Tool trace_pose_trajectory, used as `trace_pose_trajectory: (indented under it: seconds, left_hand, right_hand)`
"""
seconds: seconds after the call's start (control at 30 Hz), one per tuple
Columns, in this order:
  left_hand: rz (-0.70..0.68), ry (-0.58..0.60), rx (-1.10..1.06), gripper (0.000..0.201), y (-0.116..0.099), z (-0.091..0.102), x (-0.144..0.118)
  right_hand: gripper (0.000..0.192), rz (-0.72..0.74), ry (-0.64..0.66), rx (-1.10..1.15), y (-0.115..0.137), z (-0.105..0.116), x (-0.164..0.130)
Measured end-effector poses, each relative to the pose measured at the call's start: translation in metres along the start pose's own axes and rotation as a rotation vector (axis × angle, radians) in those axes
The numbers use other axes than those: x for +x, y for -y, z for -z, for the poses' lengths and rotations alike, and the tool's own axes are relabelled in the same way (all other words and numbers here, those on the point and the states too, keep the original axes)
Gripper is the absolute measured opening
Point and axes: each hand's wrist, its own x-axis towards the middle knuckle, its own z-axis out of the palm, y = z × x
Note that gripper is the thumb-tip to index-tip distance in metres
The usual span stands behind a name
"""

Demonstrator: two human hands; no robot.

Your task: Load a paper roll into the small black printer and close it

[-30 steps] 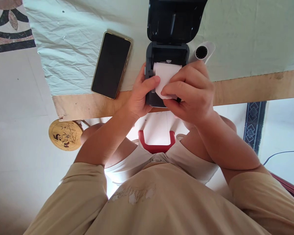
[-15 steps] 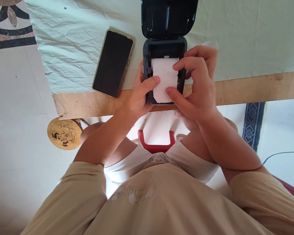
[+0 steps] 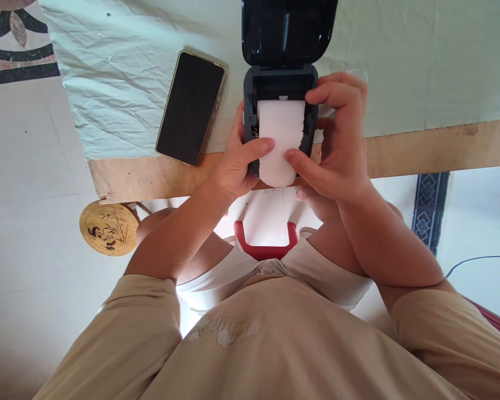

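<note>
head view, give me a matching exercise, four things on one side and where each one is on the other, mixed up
Things:
1. phone
2. printer lid
3. white paper strip
4. round panda disc

Places:
a. hinged open, standing up behind the printer body
b. down below the table edge, left of the person's left arm
c. flat on the pale cloth, left of the printer
d. drawn out over the printer's front, between both thumbs

Pairs: 1-c, 2-a, 3-d, 4-b

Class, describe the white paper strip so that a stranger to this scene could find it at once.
Start at the pale green cloth on the wooden table. Near its front edge sits a dark printer, lid raised. The white paper strip runs from it, pinched between left hand and right hand; the phone alongside is black.
</note>
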Motion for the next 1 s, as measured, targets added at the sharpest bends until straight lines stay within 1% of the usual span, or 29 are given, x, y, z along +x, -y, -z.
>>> trace_pose_trajectory:
  seconds: [0.07, 0.13, 0.23, 0.27, 0.33, 0.4, 0.47, 0.53, 0.63, 0.73, 0.8, 0.9, 0.97, 1.0]
  left_hand:
    - [0.037, 0.026, 0.043, 0.051, 0.000, 0.002, 0.000]
    - [0.056, 0.082, 0.073, 0.057, 0.000, 0.002, 0.000]
    - [0.040, 0.168, 0.093, 0.061, -0.001, 0.000, -0.001]
    - [0.035, 0.177, 0.095, 0.061, -0.001, -0.001, -0.001]
    - [0.042, 0.154, 0.102, 0.062, 0.000, -0.001, -0.001]
    - [0.056, 0.101, 0.115, 0.061, 0.000, 0.000, -0.002]
    - [0.066, 0.065, 0.115, 0.060, 0.000, 0.001, -0.003]
    - [0.057, 0.054, 0.092, 0.057, 0.000, 0.001, -0.003]
    - [0.016, 0.059, 0.042, 0.052, 0.000, -0.003, -0.005]
    - [-0.011, 0.065, 0.021, 0.049, 0.000, -0.007, -0.005]
    - [-0.017, 0.073, 0.016, 0.050, 0.001, -0.006, -0.006]
    - [-0.011, 0.086, 0.004, 0.047, 0.002, -0.002, -0.005]
    - [0.010, 0.077, 0.002, 0.042, 0.002, 0.001, -0.005]
    - [0.017, 0.071, 0.002, 0.040, 0.003, 0.003, -0.005]
  right_hand:
    - [0.048, 0.021, -0.136, 0.044, -0.002, 0.003, 0.002]
    - [0.053, 0.067, -0.262, 0.095, -0.002, 0.007, 0.006]
    - [0.049, 0.077, -0.327, 0.155, 0.000, 0.011, 0.012]
    - [0.045, 0.075, -0.338, 0.163, 0.000, 0.011, 0.013]
    - [0.036, 0.108, -0.365, 0.158, -0.001, 0.009, 0.015]
    - [0.030, 0.193, -0.328, 0.137, -0.006, 0.006, 0.014]
    - [0.026, 0.275, -0.246, 0.110, -0.010, 0.003, 0.012]
    - [0.023, 0.326, -0.156, 0.069, -0.014, 0.003, 0.010]
    - [0.016, 0.307, -0.060, -0.007, -0.016, 0.006, 0.006]
    - [0.017, 0.304, -0.034, 0.012, -0.015, 0.008, 0.003]
    - [0.019, 0.273, -0.012, 0.040, -0.013, 0.007, 0.001]
    - [0.026, 0.134, -0.004, 0.065, -0.007, 0.004, -0.001]
    - [0.040, 0.040, -0.006, 0.120, 0.000, 0.001, -0.002]
    - [0.049, -0.010, 0.017, 0.147, 0.003, 0.000, -0.002]
